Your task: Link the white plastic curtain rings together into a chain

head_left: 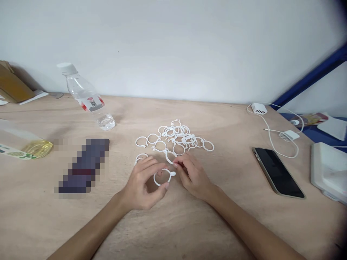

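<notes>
My left hand (145, 182) pinches a white plastic ring (162, 177) between thumb and fingers just above the wooden table (189, 224). My right hand (193, 173) is closed in a pinch beside it, its fingertips on the end of a second white ring (169, 157). Just beyond both hands lies a pile of several white rings (177, 139), some tangled together. One more ring (141, 157) lies partly hidden behind my left fingers.
A clear water bottle (86, 97) leans at the back left, an oil bottle (27, 146) lies at the left edge. A dark phone (278, 171), white chargers with cable (287, 136) and a white box (329, 169) sit to the right. A blurred dark object (84, 166) lies left of my hands.
</notes>
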Available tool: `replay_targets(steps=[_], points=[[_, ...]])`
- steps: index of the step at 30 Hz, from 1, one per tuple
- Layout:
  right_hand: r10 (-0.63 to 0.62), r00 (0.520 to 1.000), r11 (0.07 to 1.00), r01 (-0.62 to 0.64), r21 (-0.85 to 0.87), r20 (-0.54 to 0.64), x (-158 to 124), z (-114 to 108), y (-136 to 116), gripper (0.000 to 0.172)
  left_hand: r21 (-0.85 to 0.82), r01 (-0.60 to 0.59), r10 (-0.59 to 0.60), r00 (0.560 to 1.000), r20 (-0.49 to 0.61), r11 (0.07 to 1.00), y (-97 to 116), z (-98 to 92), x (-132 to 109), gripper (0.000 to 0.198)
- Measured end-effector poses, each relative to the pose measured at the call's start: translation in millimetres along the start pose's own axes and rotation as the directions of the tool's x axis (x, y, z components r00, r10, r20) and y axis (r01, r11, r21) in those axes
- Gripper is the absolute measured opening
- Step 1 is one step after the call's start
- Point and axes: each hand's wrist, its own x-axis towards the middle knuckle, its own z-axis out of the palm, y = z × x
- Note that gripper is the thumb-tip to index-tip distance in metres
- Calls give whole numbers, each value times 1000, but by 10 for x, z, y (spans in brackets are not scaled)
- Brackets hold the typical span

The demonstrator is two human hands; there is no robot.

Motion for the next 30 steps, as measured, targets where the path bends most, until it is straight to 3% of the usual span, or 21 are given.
replay_targets(steps=[3, 6, 11, 16, 21, 25, 30], points=[[-7, 999, 1000, 7, 18, -32, -8, -5, -5, 13, 261, -82, 62, 995, 83, 962, -23, -34, -1, 32], [-19, 999, 1000, 20, 20, -34, -15, -10, -8, 12, 336, -81, 43, 992, 118, 938, -26, -26, -6, 24], [-91, 996, 995, 91, 37, -4, -35, -5, -19, 11, 373, -1, -5, 1000, 14, 928, -46, 29, 1, 20], [-223, 975, 974, 223, 21, -19, -64, 32, -17, 12, 307, 82, -80, 997, -19, 948, -70, 57, 8, 27], [-245, 969, 966, 243, 90, 12, -49, 23, -41, 13, 121, 75, -71, 997, -35, 990, -47, 88, 14, 30], [-156, 988, 965, 148, 215, 19, -36, -25, -61, 14, 195, -5, 38, 986, -165, 981, -69, 104, 16, 41], [142, 987, 929, -160, 334, 77, -46, -58, -19, 28, 391, -136, 227, 954, -196, 910, -126, 95, 5, 47]])
